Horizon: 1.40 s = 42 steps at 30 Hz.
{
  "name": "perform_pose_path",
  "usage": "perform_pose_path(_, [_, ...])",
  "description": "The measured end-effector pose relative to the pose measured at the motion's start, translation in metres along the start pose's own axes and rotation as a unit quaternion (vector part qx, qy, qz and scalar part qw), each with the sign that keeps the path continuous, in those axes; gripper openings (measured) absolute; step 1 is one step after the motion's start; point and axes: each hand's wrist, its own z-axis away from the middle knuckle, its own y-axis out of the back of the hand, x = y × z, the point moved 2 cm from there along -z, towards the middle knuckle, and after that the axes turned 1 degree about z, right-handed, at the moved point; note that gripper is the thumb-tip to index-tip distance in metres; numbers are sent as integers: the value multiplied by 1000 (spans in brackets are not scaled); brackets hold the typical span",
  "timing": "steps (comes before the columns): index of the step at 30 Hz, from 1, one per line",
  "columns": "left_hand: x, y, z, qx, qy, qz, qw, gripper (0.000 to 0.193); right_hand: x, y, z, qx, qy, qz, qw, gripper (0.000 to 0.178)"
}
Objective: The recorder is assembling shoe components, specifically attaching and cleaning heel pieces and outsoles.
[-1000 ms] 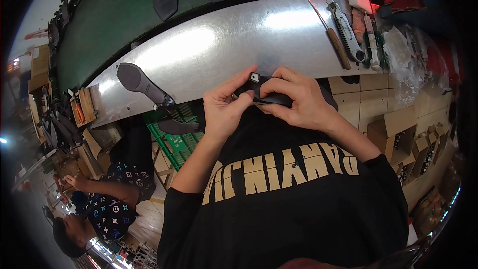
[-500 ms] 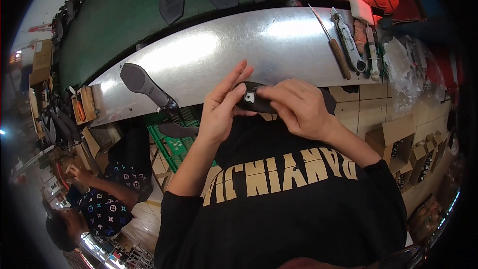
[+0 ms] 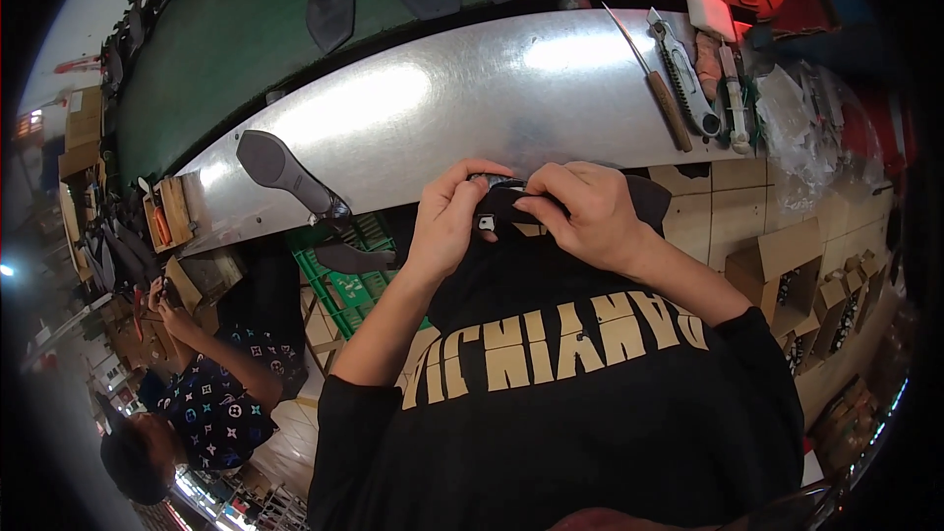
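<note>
A black sandal (image 3: 649, 201) is held between my two hands at the near edge of the metal bench. My left hand (image 3: 450, 221) grips its left end, fingers curled over the far side. A small white piece (image 3: 487, 222) with a dark dot shows beside that thumb. My right hand (image 3: 588, 205) is closed, thumb and forefinger pinching at the dark strap near the middle; the exact spot pinched is partly hidden. Another dark sandal (image 3: 278, 162) lies sole up on the bench to the left.
On the metal bench (image 3: 393, 108) at right lie a wooden-handled awl (image 3: 669, 108), a box cutter (image 3: 683, 74) and a white block (image 3: 710, 14). Sandals stand along the green conveyor belt (image 3: 226, 69). A green crate (image 3: 346, 295) is below left; a co-worker (image 3: 221, 403) works beyond it.
My left fingers, stretched upward before, have curled down over the sandal. The white piece has shifted lower, and my right fingers have closed on the strap area. The co-worker's hands have risen.
</note>
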Motion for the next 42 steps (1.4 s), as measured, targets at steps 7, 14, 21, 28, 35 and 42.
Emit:
perform_pose_path(7, [-3, -4, 6, 3, 1, -28, 1000, 17, 0, -4, 5, -17, -54, -13, 998, 20])
perform_pose_path(14, [-13, 2, 7, 24, -50, -29, 998, 11, -1, -4, 5, -40, -164, -101, 980, 17])
perform_pose_path(21, [-1, -2, 15, 48, -136, -79, 986, 9, 2, 5, -6, -127, -269, -278, 913, 10])
perform_pose_path(28, [29, 2, 27, 45, -242, -68, 967, 13, -2, 23, -43, -253, -210, -357, 874, 13])
perform_pose_path(35, [11, 47, 20, 196, -104, 283, 933, 37, 66, 77, -53, 128, -49, 324, 936, 37])
perform_pose_path(42, [-22, 45, 5, 93, 25, 521, 848, 40, 85, 49, -35, 34, -48, 397, 916, 37])
